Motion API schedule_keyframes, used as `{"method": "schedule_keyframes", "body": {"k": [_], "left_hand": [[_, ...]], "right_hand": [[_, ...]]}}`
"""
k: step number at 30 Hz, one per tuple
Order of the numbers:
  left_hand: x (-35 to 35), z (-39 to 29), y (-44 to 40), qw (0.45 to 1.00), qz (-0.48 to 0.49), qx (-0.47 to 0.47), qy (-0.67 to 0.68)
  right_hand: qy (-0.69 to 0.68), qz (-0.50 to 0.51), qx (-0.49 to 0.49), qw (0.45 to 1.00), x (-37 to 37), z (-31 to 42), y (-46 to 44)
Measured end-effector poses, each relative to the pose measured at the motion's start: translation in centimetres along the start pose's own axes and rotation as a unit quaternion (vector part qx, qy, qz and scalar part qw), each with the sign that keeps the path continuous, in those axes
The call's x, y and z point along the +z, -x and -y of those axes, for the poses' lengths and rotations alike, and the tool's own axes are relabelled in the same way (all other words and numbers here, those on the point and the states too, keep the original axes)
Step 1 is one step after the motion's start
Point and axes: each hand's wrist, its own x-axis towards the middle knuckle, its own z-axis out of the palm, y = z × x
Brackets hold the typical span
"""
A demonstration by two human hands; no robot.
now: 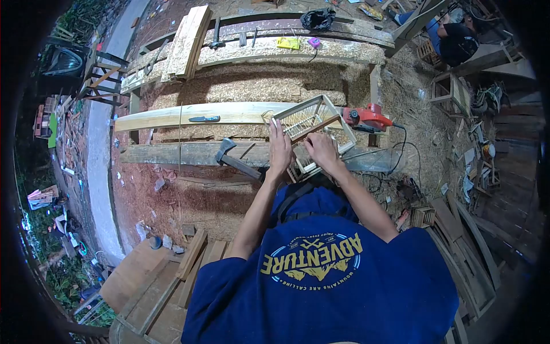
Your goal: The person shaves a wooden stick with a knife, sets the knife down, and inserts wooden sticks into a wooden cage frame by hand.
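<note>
A slatted wooden cage-like frame [329,109] lies tilted in front of my body, with thin light-coloured rods inside and a brown strip across it. My left hand [279,150] rests along its left side, fingers stretched out and lying against the wood. Close by, my right hand [322,150] is closed at the near part of the frame, its fingers bent inward. Whatever those fingers pinch, if anything, is hidden. A hatchet [229,155] lies left of my left hand, its handle pointing toward me. Beyond my right hand sits a red power planer [366,118] with a black cord.
A folding knife [204,119] lies on a pale plank [154,117]. The far bench holds stacked boards [189,43], a hammer [216,34], a yellow item [288,43] and a pink tape measure [314,42]. Another person [455,43] is at the upper right. Wood shavings cover the ground.
</note>
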Motion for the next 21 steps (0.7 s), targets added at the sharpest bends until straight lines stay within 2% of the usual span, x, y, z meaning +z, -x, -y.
{"method": "schedule_keyframes", "body": {"k": [3, 6, 9, 12, 18, 21], "left_hand": [[0.0, 0.1, 0.1, 1.0, 0.016, -0.01, -0.026], [0.1, 0.2, 0.3, 1.0, 0.001, 0.008, -0.029], [-0.4, -0.1, 0.6, 0.999, 0.0, 0.0, -0.039], [-0.9, -0.8, 0.7, 0.998, 0.009, -0.015, -0.059], [-0.8, -0.9, 1.0, 0.999, 0.007, -0.002, -0.041], [-0.7, -0.7, 1.1, 0.999, 0.0, 0.009, -0.031]], "right_hand": [[0.025, -0.036, -0.017, 0.999, 0.2, 0.6, 0.1], [-0.004, -0.037, 0.009, 0.999, 0.3, 1.3, -0.3], [0.034, -0.034, 0.027, 0.998, 1.0, 1.8, -0.8], [0.037, 0.018, 0.073, 0.997, -0.4, 2.6, -0.7], [0.017, 0.018, 0.033, 0.999, -0.6, 1.1, 1.0], [0.006, -0.04, -0.009, 0.999, 0.8, 0.9, 0.7]]}}
